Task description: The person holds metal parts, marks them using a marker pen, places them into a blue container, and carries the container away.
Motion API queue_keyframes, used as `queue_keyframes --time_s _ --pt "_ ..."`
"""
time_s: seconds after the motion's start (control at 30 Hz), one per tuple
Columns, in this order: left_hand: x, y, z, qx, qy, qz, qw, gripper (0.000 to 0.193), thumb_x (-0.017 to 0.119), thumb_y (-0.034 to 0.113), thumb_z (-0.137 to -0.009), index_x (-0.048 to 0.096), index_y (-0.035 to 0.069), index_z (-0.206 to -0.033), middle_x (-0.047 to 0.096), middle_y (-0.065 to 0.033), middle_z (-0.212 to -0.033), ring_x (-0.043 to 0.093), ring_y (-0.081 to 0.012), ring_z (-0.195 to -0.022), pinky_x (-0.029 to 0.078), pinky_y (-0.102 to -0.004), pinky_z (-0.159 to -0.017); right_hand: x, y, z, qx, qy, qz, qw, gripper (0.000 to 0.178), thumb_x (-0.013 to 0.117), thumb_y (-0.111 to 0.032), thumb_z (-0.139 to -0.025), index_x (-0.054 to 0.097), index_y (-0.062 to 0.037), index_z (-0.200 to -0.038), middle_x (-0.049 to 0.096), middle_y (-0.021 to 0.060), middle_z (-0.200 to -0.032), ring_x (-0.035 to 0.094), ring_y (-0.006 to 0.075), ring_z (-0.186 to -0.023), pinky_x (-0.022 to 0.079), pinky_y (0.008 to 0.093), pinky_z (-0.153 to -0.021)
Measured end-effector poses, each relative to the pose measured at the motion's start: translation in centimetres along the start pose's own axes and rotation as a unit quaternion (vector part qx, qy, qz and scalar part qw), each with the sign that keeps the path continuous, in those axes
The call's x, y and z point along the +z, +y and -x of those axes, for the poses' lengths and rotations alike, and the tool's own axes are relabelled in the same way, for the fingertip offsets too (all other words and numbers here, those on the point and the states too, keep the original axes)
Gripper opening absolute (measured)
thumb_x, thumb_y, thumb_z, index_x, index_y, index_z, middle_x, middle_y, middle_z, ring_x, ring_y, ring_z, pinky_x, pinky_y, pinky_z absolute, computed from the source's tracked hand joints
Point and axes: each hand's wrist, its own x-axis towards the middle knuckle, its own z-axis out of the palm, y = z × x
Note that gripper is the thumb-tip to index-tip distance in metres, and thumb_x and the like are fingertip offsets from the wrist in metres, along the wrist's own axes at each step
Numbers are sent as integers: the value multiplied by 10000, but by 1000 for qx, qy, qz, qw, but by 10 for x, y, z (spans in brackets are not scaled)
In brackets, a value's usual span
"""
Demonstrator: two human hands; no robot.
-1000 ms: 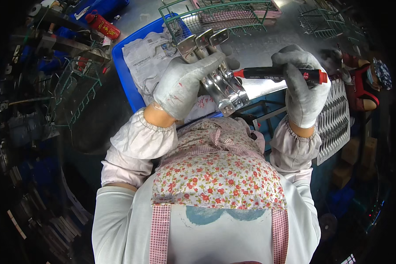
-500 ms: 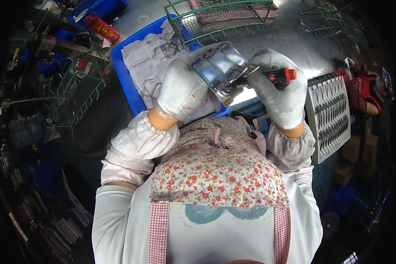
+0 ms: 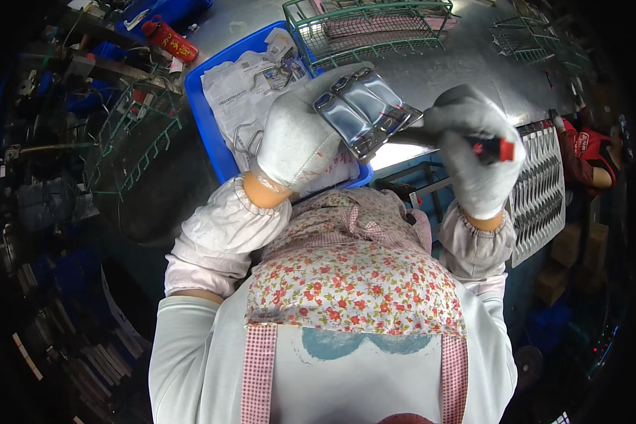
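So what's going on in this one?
A person's white-gloved left hand holds a row of shiny, curved metal pieces. The white-gloved right hand grips a black marker with a red end beside them; whether its tip touches the metal can't be seen. A blue plastic bin holding white printed paper sits below the left hand. Someone in red is at the far right.

I see the left arm (image 3: 222, 237) and right arm (image 3: 478, 247) held out in front. The gloved left hand (image 3: 297, 134) grips firmly; the gloved right hand (image 3: 479, 148), near but apart, has its fingers curled.
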Motion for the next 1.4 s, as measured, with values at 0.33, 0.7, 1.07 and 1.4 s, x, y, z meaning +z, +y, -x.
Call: queue_keyframes --time_s 0.33,0.7,1.07,1.4 --pt "-20 -4 10 62 15 -63 996 397 617 98 -817 541 -16 -1190 665 -105 -993 633 -133 -884 508 -243 -756 -25 1 16 -20 -19 -60 998 138 620 31 -647 630 32 -785 559 83 -670 533 149 -594 393 255 -538" --pt "-46 -6 12 -212 -17 210 954 396 567 164 -880 464 -24 -1214 596 -193 -1085 627 -258 -935 524 -362 -824 -25 25 41 74 63 -121 988 154 537 -69 -810 601 56 -874 589 125 -809 524 153 -703 387 254 -677" --pt "-42 -8 19 -252 -19 204 946 412 601 126 -854 468 -8 -1220 611 -140 -1073 632 -197 -902 536 -292 -759 -28 43 51 115 87 -108 984 163 508 -77 -856 600 50 -900 602 121 -830 559 163 -743 418 258 -712" --pt "-105 -116 47 -339 67 -274 897 379 649 304 -784 633 -28 -967 650 -117 -761 612 -152 -644 488 -287 -617 -52 66 68 178 89 -51 979 154 467 -76 -873 577 30 -856 599 86 -813 537 140 -753 407 255 -723"
